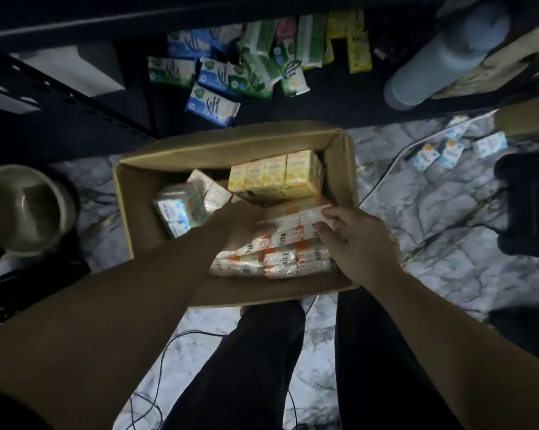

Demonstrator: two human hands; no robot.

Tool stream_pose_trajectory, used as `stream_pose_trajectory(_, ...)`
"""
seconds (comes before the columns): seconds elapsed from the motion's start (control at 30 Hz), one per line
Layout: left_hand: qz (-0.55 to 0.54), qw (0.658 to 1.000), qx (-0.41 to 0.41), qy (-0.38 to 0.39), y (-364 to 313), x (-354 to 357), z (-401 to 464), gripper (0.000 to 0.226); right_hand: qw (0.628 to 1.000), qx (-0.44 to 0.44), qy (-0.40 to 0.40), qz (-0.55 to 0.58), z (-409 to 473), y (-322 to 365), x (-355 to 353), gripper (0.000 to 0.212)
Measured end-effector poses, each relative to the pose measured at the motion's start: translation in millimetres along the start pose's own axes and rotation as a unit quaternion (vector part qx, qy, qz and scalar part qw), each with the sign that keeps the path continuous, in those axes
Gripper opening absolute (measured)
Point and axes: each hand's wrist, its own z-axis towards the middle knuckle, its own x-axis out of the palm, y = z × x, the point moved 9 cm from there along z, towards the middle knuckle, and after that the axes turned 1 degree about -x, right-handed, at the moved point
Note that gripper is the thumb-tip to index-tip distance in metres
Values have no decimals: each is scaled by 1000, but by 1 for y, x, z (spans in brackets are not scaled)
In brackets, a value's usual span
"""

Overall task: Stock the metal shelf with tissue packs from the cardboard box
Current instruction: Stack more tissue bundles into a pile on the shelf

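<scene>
One open brown cardboard box [218, 150] sits at frame centre; two bare hands, left [246, 225] and right [358, 243], reach inside; four small blue-and-white packets [451, 152] lie at right.

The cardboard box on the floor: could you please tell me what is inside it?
The cardboard box holds yellow tissue packs, a blue-printed bundle and orange-and-white packs, which the left hand and right hand grip. Lower layers are covered.

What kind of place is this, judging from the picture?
Probably a small stockroom or shop back room: a dark metal shelf holding loose blue and green tissue packs, and an open brown cardboard box of packs on marble-patterned flooring.
</scene>
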Motion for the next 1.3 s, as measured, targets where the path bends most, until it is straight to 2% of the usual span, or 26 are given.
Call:
stream_pose_trajectory(0.13, -37, 999, -16, -3, 1, -8, -22, 54, 999, 19, -33, 13, -1, 10, -13, 29)
stream_pose_trajectory(0.27, -141, 989, -31, -18, 6, -19, -52, 61, 993, 41, -92, 64, -3, 23, -26, 28)
stream_pose_trajectory(0.33, -221, 974, -19, -37, 4, -27, -71, 65, 988, 62, -112, 92, -9, 29, -27, 38)
stream_pose_trajectory(0.43, -285, 954, 1, -98, -9, -45, -100, 51, 977, 101, -99, 157, -13, 39, -17, 65)
stream_pose_trajectory(0.53, -398, 907, 45, -130, -32, -58, -118, 32, 960, 41, -67, 268, -9, 72, -16, 79)
stream_pose_trajectory(0.6, -468, 872, 77, -121, -50, -59, -124, 36, 946, 15, -64, 318, -7, 85, -24, 73)
stream_pose_trajectory(0.7, -529, 839, 105, -74, -68, -53, -122, 37, 931, 63, -54, 355, -4, 79, -36, 61)
stream_pose_trajectory(0.8, -570, 819, 64, -22, -61, -34, -105, 36, 934, 63, -61, 345, -4, 76, -62, 52)
stream_pose_trajectory(0.87, -561, 826, 8, -54, -36, -17, -88, 30, 947, 50, -61, 311, -4, 72, -79, 56)
stream_pose_trajectory(0.9, -534, 841, -17, -80, -22, -7, -79, 24, 957, 44, -66, 281, -4, 68, -88, 60)
stream_pose_trajectory(0.93, -480, 872, -32, -95, -12, 2, -72, 22, 969, 39, -77, 233, -3, 62, -95, 67)
stream_pose_trajectory(1.0, -317, 945, -44, -67, -4, 25, -62, 37, 989, 40, -105, 98, -5, 46, -106, 88)
stream_pose_trajectory(1.07, -180, 983, -37, -26, -4, 44, -54, 66, 991, 25, -127, -15, -7, 34, -105, 98)
stream_pose_trajectory(1.17, -82, 997, 10, -13, -13, 62, -37, 85, 987, 6, -135, -87, -6, 19, -84, 101)
stream_pose_trajectory(1.3, -43, 999, -8, 3, -8, 87, -15, 94, 981, -9, -157, -115, -1, 6, -65, 105)
